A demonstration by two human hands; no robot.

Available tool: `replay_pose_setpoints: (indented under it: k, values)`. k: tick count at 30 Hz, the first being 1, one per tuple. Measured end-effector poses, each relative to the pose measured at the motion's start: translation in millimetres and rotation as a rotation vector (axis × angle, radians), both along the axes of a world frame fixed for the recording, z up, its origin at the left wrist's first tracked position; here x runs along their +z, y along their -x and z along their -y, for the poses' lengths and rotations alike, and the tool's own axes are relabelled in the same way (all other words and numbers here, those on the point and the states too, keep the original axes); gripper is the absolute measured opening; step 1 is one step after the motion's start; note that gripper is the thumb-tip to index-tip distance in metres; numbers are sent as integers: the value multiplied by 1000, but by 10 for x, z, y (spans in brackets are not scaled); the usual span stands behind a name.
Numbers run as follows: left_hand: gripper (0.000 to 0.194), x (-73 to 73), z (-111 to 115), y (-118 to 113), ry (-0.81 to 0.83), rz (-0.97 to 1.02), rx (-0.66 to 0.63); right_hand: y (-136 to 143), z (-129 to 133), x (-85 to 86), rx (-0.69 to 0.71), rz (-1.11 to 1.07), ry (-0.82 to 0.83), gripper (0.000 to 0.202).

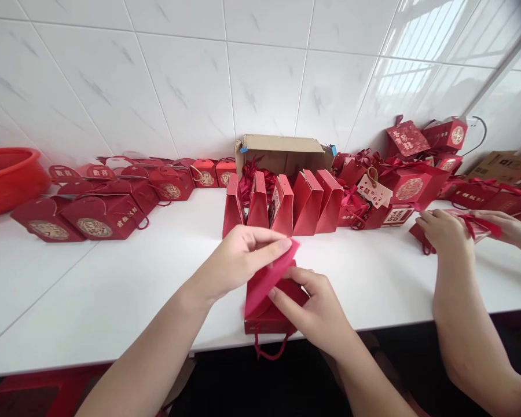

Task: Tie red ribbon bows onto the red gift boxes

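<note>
A dark red gift box (264, 326) lies at the table's front edge, its twisted cord handle (272, 354) hanging over the edge. Above it, a flat, bright red strip (272, 280) slants across, slightly blurred; whether it is ribbon or a flap of the box I cannot tell. My left hand (243, 255) pinches the strip's upper end between thumb and fingers. Lower down, my right hand (315, 304) has its thumb and fingers closed on the strip's edge, close over the box. Just beyond my hands stands a row of several upright red boxes (306, 202) with slanted sides.
Finished-looking red gift boxes (99, 217) crowd the left, near a red basin (13, 179). Behind the row, a cardboard carton (282, 145) holds red ribbons (254, 182). More boxes (410, 188) pile up at right, where another person's hands (449, 229) hold a ribboned box.
</note>
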State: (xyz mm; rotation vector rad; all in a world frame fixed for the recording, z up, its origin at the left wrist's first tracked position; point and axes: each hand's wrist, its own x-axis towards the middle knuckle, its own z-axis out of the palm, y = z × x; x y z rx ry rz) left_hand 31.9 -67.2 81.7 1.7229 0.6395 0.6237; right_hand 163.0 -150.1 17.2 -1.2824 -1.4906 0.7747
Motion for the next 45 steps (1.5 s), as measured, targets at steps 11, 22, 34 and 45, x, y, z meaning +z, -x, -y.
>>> replay_pose_setpoints:
  k: [11,22,34,45]
  values:
    - [16,-350,-21,322,-216,-125,78,-26,-26,-34,42,-100,-67,26]
    - [10,-509,212,332,-271,-54,212,72,-41,-104,-149,-273,-20,16]
    - [15,-622,241,264,-472,28,332,35,-1,-150,-161,76,-156,16]
    - [15,-689,148,235,-477,64,317,17,-27,-117,-50,-169,132,26]
